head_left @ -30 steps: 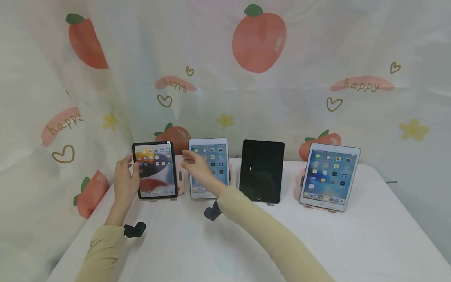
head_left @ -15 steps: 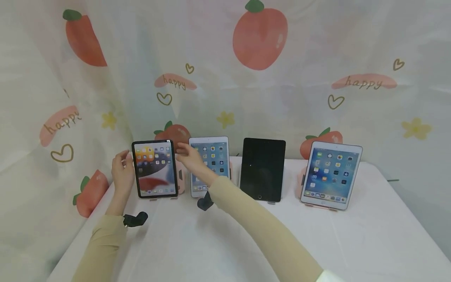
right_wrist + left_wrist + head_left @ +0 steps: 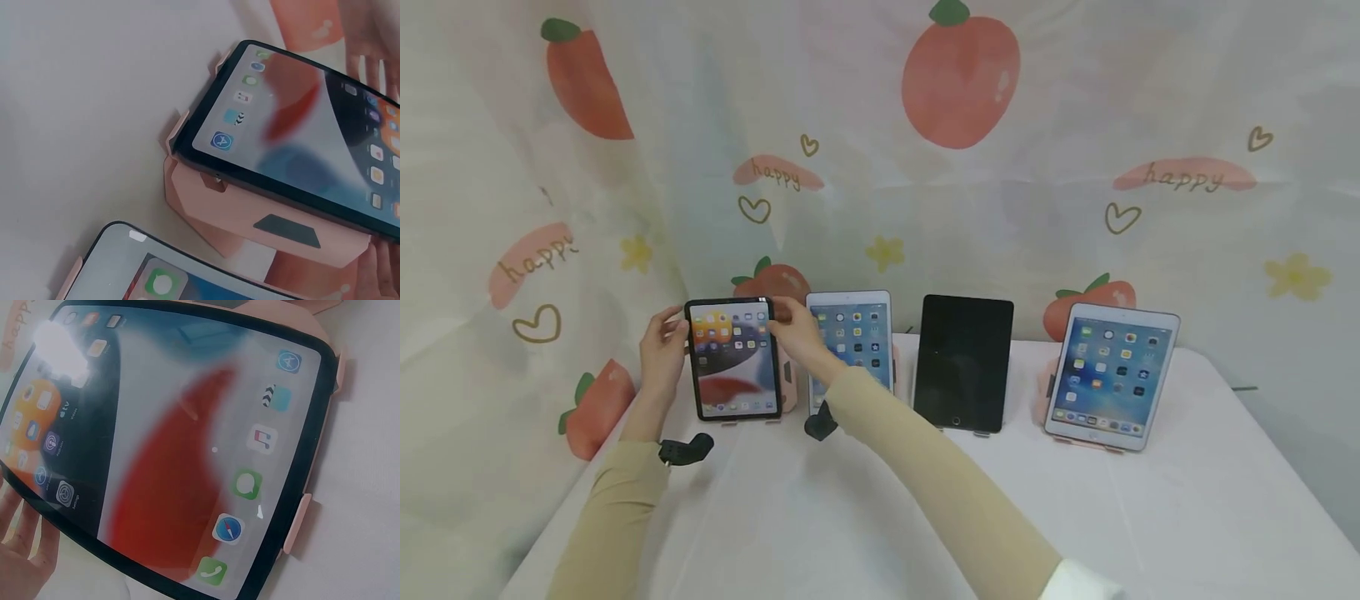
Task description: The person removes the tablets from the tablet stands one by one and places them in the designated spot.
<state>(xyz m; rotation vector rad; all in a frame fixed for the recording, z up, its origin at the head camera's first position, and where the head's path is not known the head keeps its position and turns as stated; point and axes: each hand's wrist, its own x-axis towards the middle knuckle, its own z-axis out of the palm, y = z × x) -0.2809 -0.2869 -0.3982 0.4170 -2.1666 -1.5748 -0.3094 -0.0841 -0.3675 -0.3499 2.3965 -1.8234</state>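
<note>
A black-framed tablet (image 3: pixel 735 358) with a lit screen leans on a pink stand (image 3: pixel 787 387) at the left of the row. My left hand (image 3: pixel 662 354) holds its left edge near the upper corner. On the opposite edge my right hand (image 3: pixel 801 337) grips the upper right corner, fingers reaching behind. In the left wrist view, the left fingers (image 3: pixel 40 540) lie along the tablet's far edge, partly behind it. The right wrist view shows right-hand fingertips (image 3: pixel 378 269) under the near edge; the thumbs are out of sight there. The tablet's lower edge sits in the stand's lips.
A white tablet (image 3: pixel 850 333) stands right beside, partly behind my right forearm. Farther right are a dark-screened tablet (image 3: pixel 964 362) and another white tablet (image 3: pixel 1112 375), also on stands. All rest on a white-covered table (image 3: pixel 1075 517) before a fruit-printed curtain (image 3: pixel 850 75).
My right hand has moved left from in front of the white tablet onto the black-framed tablet's right edge. My left hand drew away slightly, then came back to its left edge.
</note>
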